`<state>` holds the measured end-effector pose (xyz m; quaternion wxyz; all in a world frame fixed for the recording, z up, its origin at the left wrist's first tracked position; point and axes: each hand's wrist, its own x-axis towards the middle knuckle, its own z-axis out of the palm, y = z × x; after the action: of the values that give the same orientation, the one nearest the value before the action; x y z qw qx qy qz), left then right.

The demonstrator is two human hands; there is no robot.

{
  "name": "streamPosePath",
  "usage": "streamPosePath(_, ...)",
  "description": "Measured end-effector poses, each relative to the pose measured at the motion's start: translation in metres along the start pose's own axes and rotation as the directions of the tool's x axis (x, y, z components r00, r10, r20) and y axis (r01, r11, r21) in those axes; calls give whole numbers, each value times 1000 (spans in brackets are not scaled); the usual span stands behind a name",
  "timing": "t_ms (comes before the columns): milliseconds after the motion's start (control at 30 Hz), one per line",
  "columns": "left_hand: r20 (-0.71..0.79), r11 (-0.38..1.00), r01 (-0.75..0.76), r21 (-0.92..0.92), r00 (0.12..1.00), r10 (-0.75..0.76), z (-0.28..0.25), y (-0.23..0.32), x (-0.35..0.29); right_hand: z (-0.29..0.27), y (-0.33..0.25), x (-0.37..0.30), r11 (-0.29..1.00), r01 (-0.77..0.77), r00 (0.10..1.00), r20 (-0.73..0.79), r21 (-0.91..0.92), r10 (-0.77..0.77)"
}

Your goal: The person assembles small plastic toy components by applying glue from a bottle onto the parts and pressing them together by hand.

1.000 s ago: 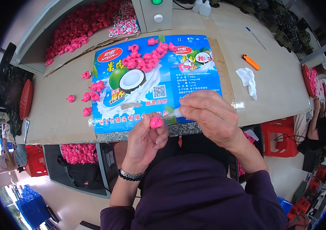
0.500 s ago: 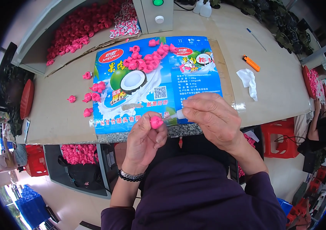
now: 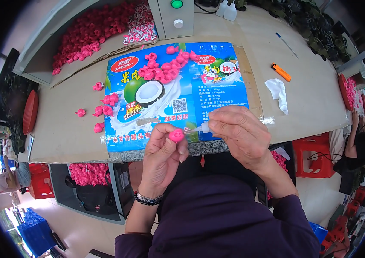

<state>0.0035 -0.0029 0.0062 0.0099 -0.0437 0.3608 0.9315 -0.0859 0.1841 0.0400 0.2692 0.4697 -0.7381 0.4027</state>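
Near the table's front edge, my left hand (image 3: 161, 154) pinches a small round pink plastic part (image 3: 176, 136) between thumb and fingers. My right hand (image 3: 243, 134) grips a small white dropper bottle (image 3: 204, 127), most of it hidden by the fingers. Its thin nozzle points left, and the tip is at or very close to the pink part; contact is too fine to tell. Beneath both hands lies a blue printed cardboard sheet (image 3: 216, 101). A cluster of similar pink parts (image 3: 165, 70) rests on its far half, with several more (image 3: 103, 107) along its left edge.
An orange cutter (image 3: 281, 72), a crumpled white tissue (image 3: 277, 92) and a blue pen (image 3: 286, 44) lie to the right. Two white bottles (image 3: 230, 12) stand at the back. A bin of pink parts (image 3: 92, 32) sits far left, beside a grey box with a green button (image 3: 177, 4).
Both hands have shifted very slightly, with the pink part turned a little in my left fingers. The bottle's nozzle stays beside it.
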Motion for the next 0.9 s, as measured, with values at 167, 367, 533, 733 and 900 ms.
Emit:
streamPosePath(167,-46,999,-43,15,998,44,2,0,0,1,-1,-1,1000,-11,1000,-6,8,11)
streamPosePath(367,-37,972,-191,137,979,198,-3,-5,0,3,-4,-2,1000,-22,999,-28,4,22)
streamPosePath(533,-7,929,-273,249,959,284,-5,-7,2,2,-7,-1,999,-28,999,-44,18,29)
streamPosePath(733,-6,924,-290,250,954,301,-6,-8,2,3,-7,-3,1000,-23,999,-31,6,24)
streamPosePath(900,-4,924,-285,255,955,295,-5,-8,2,-2,-7,-2,997,-72,997,-3,-11,72)
